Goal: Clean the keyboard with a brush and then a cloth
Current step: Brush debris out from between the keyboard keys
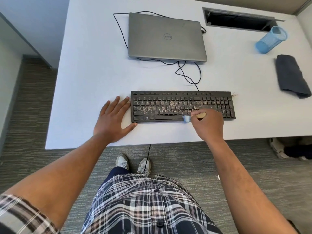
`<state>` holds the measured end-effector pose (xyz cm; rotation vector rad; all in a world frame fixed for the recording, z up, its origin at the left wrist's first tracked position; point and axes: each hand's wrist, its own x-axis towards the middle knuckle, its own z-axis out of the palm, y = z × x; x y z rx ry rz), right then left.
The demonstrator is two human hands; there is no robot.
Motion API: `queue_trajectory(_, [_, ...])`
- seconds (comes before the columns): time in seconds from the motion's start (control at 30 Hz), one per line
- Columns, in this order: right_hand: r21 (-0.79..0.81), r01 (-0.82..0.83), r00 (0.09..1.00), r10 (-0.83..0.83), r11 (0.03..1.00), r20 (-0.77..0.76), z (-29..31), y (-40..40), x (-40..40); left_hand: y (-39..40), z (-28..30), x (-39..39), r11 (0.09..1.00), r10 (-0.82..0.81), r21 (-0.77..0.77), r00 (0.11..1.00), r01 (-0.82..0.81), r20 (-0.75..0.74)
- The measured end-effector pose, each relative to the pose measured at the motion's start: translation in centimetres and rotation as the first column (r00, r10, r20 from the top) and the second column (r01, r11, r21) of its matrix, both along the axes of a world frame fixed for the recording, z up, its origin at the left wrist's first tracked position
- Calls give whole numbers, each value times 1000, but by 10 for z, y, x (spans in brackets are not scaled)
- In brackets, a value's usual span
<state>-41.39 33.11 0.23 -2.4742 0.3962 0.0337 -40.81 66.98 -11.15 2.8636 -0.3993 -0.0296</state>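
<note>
The black keyboard (183, 106) (crumbs scattered across its middle rows) lies on the white worktop (94, 73). The right hand (208, 123) grasps a wooden-handled brush (187, 118), bristles near the space bar. The left hand (114, 118) rests flat, grip released, touching the keyboard's left edge. A dark folded cloth (291, 76) lies well apart, far right.

The closed grey laptop (167, 37) carries a round Dell logo in the middle of its lid; seen from this side the letters stand upside down. The black keyboard (183, 106) has pale legends on its keys, but they are too small and too speckled with crumbs to read. No other lettering can be made out.
</note>
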Motion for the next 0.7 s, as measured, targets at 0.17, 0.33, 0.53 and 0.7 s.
queue_trajectory(0.17, [83, -13, 1000, 14, 996, -19, 0, -2, -1, 0, 0, 0, 1000, -1, 11, 1000, 1, -3])
queue_trajectory(0.33, [40, 9, 1000, -8, 999, -12, 2, -7, -1, -1, 0, 0, 1000, 0, 3, 1000, 0, 2])
queue_trajectory(0.53, [95, -32, 997, 25, 995, 71, 10, -5, 7, 0, 0, 0, 1000, 1, 6, 1000, -1, 2])
queue_trajectory(0.7, [11, -127, 992, 127, 992, 13, 4, 2, 10, 0, -1, 1, 1000, -3, 22, 1000, 3, -10])
